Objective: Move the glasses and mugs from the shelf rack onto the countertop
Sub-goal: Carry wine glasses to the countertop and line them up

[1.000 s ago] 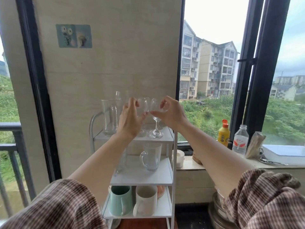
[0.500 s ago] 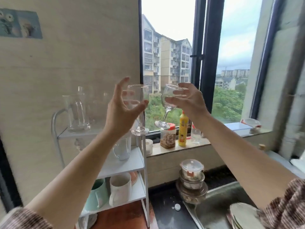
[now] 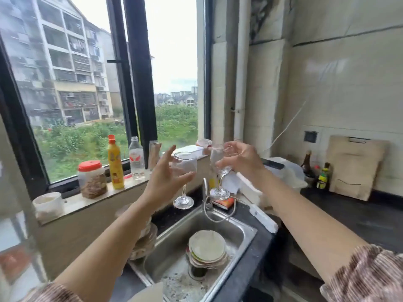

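Moved over the sink (image 3: 245, 231), left glass (image 3: 185, 167) and right glass (image 3: 220, 168) stay upright, stems vertical, fingers (image 3: 169, 153) gripping each bowl

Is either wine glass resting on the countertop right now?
No, the left hand holds the left glass and the right hand the right glass, both in midair near the sink.

yellow bottle (image 3: 115, 168) label blurred, seemingly no legible text anywhere

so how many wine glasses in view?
2. A glass in the left hand, left of the tap; a glass in the right hand, right of it. Others may be hidden.
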Motion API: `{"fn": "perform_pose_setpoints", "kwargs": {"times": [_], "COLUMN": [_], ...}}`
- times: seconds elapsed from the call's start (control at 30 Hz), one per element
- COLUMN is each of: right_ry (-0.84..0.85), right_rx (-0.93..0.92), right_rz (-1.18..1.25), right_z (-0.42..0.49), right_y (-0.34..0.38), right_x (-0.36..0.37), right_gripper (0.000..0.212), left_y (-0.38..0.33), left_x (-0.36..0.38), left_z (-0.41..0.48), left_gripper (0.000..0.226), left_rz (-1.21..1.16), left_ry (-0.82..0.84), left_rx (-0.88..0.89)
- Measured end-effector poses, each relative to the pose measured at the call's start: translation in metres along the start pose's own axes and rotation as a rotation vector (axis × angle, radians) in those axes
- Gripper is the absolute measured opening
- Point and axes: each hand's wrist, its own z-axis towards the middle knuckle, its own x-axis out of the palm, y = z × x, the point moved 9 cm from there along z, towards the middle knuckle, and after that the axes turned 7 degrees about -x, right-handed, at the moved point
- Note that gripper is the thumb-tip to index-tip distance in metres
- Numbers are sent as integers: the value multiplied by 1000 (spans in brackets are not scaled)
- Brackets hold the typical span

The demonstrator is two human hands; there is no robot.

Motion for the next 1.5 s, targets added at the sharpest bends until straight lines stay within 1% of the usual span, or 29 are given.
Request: {"fn": "perform_pose_setpoints", "kwargs": {"times": [0.1, 0.17, 0.27, 0.33, 0.4, 0.5, 0.6, 0.73, 0.87, 1.0, 1.1, 1.33, 1.5], "right_ry": [-32, -56, -116, -159, -193, -264, -337, -417, -474, -492, -513, -552, -567], "right_rx": [57, 90, 143, 194, 246, 310, 364, 415, 469, 535, 578, 664, 729], "right_rz": [-64, -126, -187, -228, -263, -302, -355, -421, -465, -453, -455, -475, -489], "right_z": [-12, -22, -41, -55, -69, -90, -106, -116, -111, -88, -66, -36, -26], "right_y": [-33, -55, -85, -105, -124, -154, -182, -221, -272, -327, -362, -434, -493], "right_x": [-88, -149, -240, -299, -354, -431, -501, -583, -664, -738, -789, -895, -972], "right_gripper": [68, 70, 60, 64, 65, 63, 70, 67, 61, 66, 66, 67, 69], "left_y": [-15, -25, -41, -50, -58, -78, -102, -114, -121, -125, -128, -133, -129], "left_x": [102, 170, 271, 337, 400, 486, 562, 666, 772, 875, 947, 1088, 1186], "left_z": [8, 12, 11, 8, 5, 3, 2, 6, 22, 55, 82, 120, 129], "left_gripper": [87, 86, 85, 83, 87, 90, 90, 83, 82, 82, 84, 87, 92], "left_rz": [-36, -64, -125, -173, -197, -186, -187, -216, -219, -193, -165, -73, -50], "left_ry": [106, 142, 214, 275, 351, 455, 541, 653, 748, 803, 850, 904, 926], "left_rx": [-19, -44, -75, -78, -108, -84, -37, -45, -37, -30, -36, -44, -124]}}
